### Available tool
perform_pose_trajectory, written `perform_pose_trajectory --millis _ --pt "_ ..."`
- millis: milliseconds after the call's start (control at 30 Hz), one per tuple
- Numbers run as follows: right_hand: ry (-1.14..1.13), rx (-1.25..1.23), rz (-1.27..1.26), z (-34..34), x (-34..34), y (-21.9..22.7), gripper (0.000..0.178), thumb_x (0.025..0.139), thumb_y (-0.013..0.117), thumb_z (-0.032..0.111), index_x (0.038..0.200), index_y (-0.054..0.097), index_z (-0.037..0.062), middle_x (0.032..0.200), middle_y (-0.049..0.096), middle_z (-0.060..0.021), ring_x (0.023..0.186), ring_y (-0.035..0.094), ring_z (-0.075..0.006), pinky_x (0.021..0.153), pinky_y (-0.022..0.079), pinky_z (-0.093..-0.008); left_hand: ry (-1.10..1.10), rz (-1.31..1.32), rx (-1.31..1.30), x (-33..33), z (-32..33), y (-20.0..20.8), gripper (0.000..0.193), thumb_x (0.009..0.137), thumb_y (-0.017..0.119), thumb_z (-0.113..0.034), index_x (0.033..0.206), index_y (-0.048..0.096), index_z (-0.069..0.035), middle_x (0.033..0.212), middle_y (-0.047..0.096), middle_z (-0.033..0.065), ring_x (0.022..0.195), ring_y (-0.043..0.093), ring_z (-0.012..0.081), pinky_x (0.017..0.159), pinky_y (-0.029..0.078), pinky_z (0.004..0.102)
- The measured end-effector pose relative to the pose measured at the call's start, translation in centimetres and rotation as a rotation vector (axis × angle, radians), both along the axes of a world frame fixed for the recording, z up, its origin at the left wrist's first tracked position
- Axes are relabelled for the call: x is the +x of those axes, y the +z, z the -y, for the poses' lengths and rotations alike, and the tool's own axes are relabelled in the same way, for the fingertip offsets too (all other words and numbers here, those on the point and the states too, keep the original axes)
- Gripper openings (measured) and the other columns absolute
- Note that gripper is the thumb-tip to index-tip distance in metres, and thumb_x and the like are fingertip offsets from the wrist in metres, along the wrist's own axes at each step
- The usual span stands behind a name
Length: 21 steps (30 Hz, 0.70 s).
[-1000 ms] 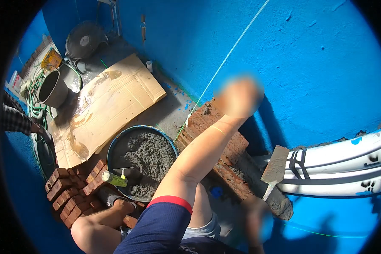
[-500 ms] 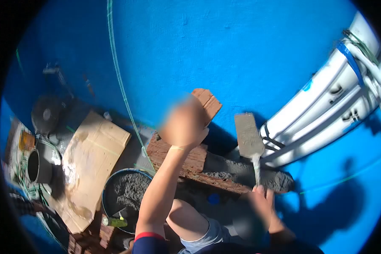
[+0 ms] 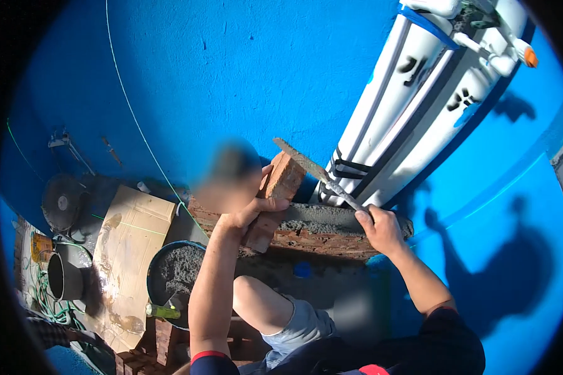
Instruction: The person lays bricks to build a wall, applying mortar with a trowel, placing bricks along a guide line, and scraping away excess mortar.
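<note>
My left hand (image 3: 259, 205), partly blurred, is closed round a red brick (image 3: 286, 177) held tilted above the low brick wall (image 3: 322, 242). In my right hand (image 3: 381, 229) is the handle of a trowel (image 3: 301, 162) with a mortar-smeared blade. The blade is seen nearly edge-on and slants across the upper right edge of the held brick. A bed of wet grey mortar (image 3: 350, 219) covers the top of the wall to the right of the brick.
A bucket of mortar (image 3: 180, 270) stands left of my knee, with a yellow-green tool (image 3: 162, 310) at its rim. Cardboard (image 3: 122, 269) lies further left. White pipes (image 3: 388, 106) lean on the blue wall (image 3: 231, 69). A string (image 3: 128, 103) hangs there. Another person's plaid sleeve (image 3: 47, 332) shows lower left.
My right hand has risen and brought the trowel leftward, from over the mortar bed to the held brick. The brick is turned and shows more of its length. The whole view has shifted.
</note>
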State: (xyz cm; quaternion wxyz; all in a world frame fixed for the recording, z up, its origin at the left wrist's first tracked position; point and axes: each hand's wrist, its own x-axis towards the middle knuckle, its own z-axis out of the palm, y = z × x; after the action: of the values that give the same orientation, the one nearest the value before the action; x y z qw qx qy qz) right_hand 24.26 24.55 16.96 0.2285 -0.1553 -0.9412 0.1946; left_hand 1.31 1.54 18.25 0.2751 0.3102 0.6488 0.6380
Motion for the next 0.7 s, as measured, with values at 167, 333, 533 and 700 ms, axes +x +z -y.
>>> perform_pose_trajectory --millis 167,333,533,700 --pt "0.03 -0.125 -0.035 -0.1 1.6 2.9 0.049 0.097 0.055 0.044 0.077 0.055 -0.0002 0.057 0.049 -0.0176 0.052 0.054 -0.0313 0.051 0.041 -0.04 -0.027 0.213 0.005 1.6 -0.3 -0.8 0.097 0.06 0.08 -0.004 0.147 0.037 -0.007 0.129 0.056 0.0124 0.117 0.054 0.0254 0.1 0.044 0.0375" --pt "0.524 -0.549 -0.799 -0.1 0.8 5.4 0.046 0.099 0.05 0.039 0.069 0.048 0.0045 0.063 0.046 0.0033 0.053 0.042 -0.0087 0.047 0.031 -0.0251 -0.087 0.282 0.091 1.6 -0.9 -1.9 0.095 0.063 0.081 -0.004 0.147 0.037 -0.008 0.131 0.055 0.0126 0.116 0.054 0.0257 0.097 0.047 0.0365" --pt "-0.089 0.013 0.001 -4.9 4.5 -4.5 0.047 0.097 0.051 0.046 0.083 0.063 0.0026 0.077 0.062 -0.0265 0.08 0.06 -0.0484 0.067 0.047 -0.0559 -0.133 -0.05 -0.024 2.3 0.3 -2.1 0.104 0.055 0.089 -0.013 0.147 0.039 -0.01 0.135 0.05 0.0168 0.126 0.048 0.0266 0.106 0.039 0.0389" --pt "-0.17 -0.074 0.211 -1.4 4.3 -4.0 0.051 0.099 0.048 0.046 0.077 0.055 0.0004 0.072 0.059 -0.0273 0.075 0.058 -0.0494 0.062 0.044 -0.0543 0.247 -0.675 -0.512 5.1 1.0 -3.0 0.113 0.057 0.086 -0.036 0.15 0.026 -0.014 0.133 0.04 0.0276 0.126 0.039 0.0434 0.107 0.03 0.0526"
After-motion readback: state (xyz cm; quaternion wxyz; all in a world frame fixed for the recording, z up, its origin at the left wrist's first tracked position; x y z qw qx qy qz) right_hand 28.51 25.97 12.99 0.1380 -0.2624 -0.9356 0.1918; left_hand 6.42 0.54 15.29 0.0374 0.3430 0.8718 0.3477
